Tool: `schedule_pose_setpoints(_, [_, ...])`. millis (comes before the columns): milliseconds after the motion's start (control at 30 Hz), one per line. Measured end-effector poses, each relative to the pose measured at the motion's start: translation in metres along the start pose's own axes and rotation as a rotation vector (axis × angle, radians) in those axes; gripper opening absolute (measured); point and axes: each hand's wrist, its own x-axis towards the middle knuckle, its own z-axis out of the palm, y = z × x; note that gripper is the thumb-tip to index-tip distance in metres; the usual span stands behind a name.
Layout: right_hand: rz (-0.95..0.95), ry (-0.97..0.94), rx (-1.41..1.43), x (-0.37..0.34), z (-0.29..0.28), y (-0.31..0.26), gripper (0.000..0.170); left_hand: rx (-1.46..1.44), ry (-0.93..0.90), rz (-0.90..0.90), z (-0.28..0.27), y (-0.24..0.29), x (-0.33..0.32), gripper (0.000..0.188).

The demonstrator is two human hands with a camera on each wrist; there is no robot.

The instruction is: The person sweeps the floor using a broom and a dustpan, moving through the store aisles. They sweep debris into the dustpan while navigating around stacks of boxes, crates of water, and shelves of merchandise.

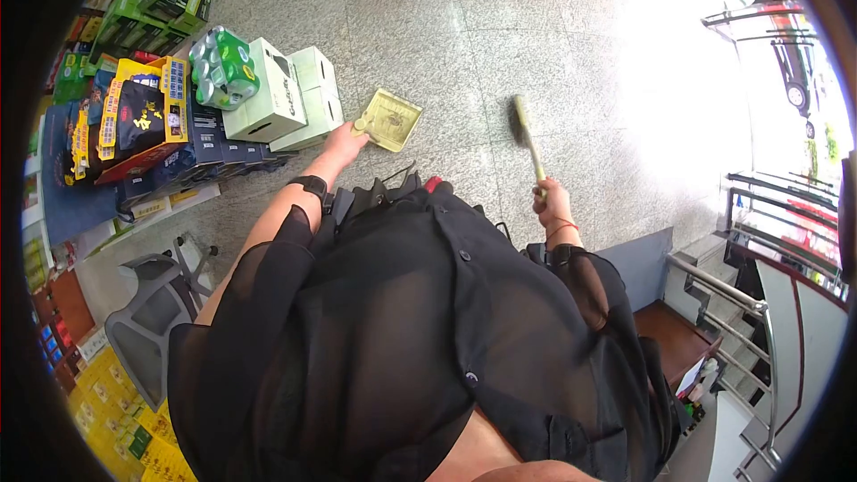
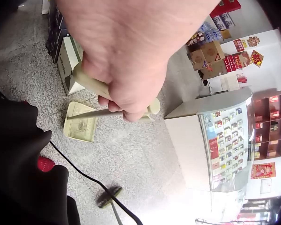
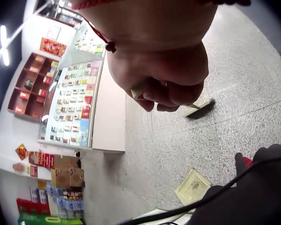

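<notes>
Currently your left hand has its fingers curled round the handle of the dustpan, closed well about it. Your right hand grips the broom near its top end, fingers bent snugly about the stick; part of that grasp is hidden behind the hand itself.

The dustpan is ahead of you on the left, near the white cartons, with a green pack of cans at their left. The broom is well apart from it, on the right, its head at the far end and its bristles toward the floor; you cannot be sure from these views whether they touch. Dark marks show inside the dustpan, too faint to tell as dirt or moulding.

Expect both to be light. The dustpan looks like smooth, hard plastic: stiff, not very fragile, but apt to tip on its long handle, so keep your hold high and your wrist firm. The stick looks thin and stiff, the bristles probably springier. Your grasp on the upper stick suits it better than one by the head. Smooth plastic could turn in a damp palm, so keep both snug.
</notes>
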Motion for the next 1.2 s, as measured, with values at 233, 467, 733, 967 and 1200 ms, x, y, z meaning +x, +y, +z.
schedule_pose_setpoints(233, [-0.014, -0.184, -0.428, -0.022, 0.019, -0.01, 0.053, -0.012, -0.045, -0.014, 0.015, 0.017, 0.016, 0.041])
schedule_pose_setpoints(467, [-0.001, -0.285, -0.407, -0.028, 0.037, -0.044, 0.054, -0.018, -0.014, 0.04, 0.019, 0.029, 0.032, 0.037])
schedule_pose_setpoints(733, [-0.007, -0.18, -0.256, -0.012, 0.044, -0.09, 0.05, 0.036, -0.079, 0.074, -0.021, 0.04, 0.062, 0.038])
schedule_pose_setpoints(967, [0.017, -0.077, -0.034, 0.016, 0.113, -0.111, 0.025, 0.066, -0.099, 0.118, -0.073, 0.029, 0.135, 0.039])
schedule_pose_setpoints(1200, [0.068, 0.005, -0.128, 0.053, 0.201, -0.119, 0.012, 0.04, -0.096, 0.062, -0.124, 0.011, 0.174, 0.042])
